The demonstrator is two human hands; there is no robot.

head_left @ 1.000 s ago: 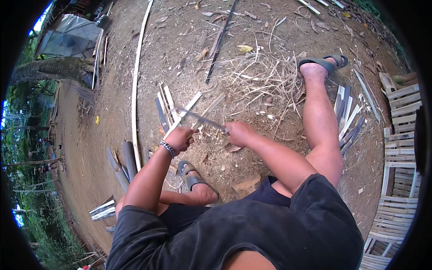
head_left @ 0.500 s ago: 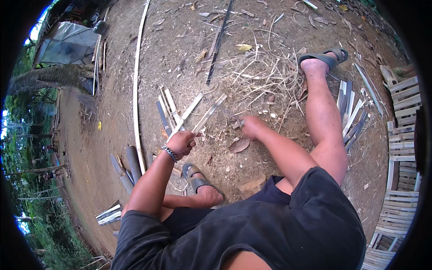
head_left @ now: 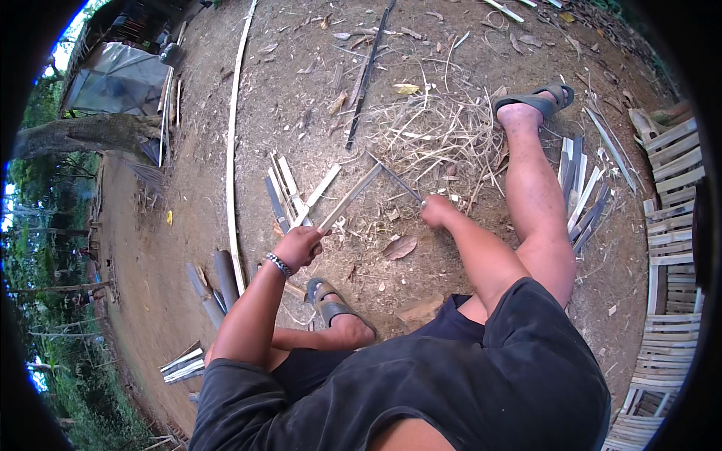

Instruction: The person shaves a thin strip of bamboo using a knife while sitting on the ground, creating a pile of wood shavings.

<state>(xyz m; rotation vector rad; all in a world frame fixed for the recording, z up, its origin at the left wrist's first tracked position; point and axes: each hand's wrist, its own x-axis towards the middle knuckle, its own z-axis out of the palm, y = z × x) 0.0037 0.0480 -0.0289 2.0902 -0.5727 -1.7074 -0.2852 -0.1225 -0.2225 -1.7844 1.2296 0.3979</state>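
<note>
Brown earth, strewn with pale shavings, spread across the head view. Fingers closed, the left hand gripped the near end of a pale strip slanting away rightward. The right hand clasped a knife, its blade at the strip's far end; contact was unclear.

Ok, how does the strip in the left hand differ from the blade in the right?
The strip is pale; the blade is dark grey. The strip looks wider, the blade slimmer. The strip slants up and right from the left hand; the blade, up and left from the right hand. Both are narrow and straight.
</note>
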